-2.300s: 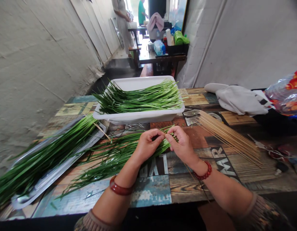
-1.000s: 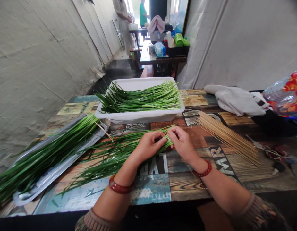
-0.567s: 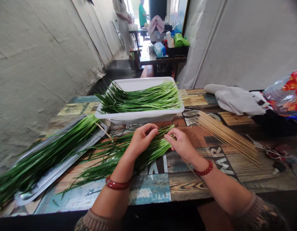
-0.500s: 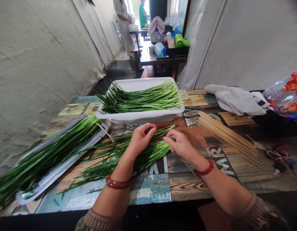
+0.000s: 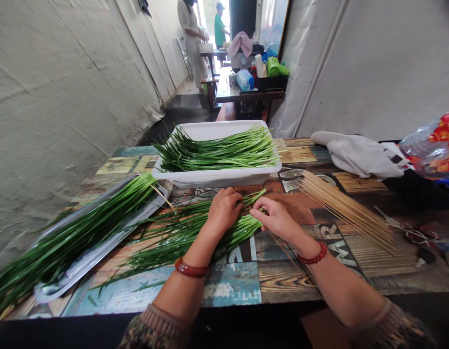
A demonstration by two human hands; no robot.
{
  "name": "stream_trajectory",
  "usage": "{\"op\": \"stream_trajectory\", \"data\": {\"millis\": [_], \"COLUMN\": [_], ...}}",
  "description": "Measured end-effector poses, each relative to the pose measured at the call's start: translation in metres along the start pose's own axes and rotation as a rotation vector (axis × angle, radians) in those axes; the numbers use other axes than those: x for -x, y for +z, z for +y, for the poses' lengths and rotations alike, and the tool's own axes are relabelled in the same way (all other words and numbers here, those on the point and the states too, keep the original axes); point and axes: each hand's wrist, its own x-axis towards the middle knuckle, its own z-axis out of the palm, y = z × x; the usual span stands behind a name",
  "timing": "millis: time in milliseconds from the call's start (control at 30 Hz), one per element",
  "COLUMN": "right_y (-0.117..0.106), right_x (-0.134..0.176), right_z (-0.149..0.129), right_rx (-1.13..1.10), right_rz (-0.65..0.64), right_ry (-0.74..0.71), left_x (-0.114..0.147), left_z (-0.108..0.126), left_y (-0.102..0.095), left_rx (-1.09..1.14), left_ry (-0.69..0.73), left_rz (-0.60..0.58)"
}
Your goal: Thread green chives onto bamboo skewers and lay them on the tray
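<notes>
Slanting rightward and away across the table (image 5: 232, 291), green stalks (image 5: 177, 240) lay under the left hand (image 5: 224, 209), its grip unclear; the right hand (image 5: 273, 217), nearer their pale ends (image 5: 248, 226), pinched a thin stick (image 5: 283, 249).

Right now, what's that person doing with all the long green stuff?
Someone is handling long green stalks, loose in a pile on the table. The left hand is down at the pile. The right hand pinches what look like thin sticks near the stalks' pale ends. More stalks fill a white tub and lie on a shiny tray. A bunch of wooden sticks lies to the right.
</notes>
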Motion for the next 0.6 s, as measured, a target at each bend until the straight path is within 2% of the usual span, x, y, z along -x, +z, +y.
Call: {"op": "stream_trajectory", "data": {"millis": [400, 500, 600], "right_y": [0.003, 0.003, 0.005], "right_x": [-0.001, -0.001, -0.001], "right_z": [0.01, 0.01, 0.009], "right_rx": [0.023, -0.005, -0.075], "right_rz": [0.055, 0.087, 0.128], "right_ry": [-0.011, 0.0, 0.014], "left_x": [0.002, 0.001, 0.001], "left_z": [0.005, 0.003, 0.0], "left_y": [-0.002, -0.006, -0.01], "left_rx": [-0.098, -0.045, 0.11], "left_ry": [-0.017, -0.045, -0.07], "left_rz": [-0.068, 0.03, 0.162]}}
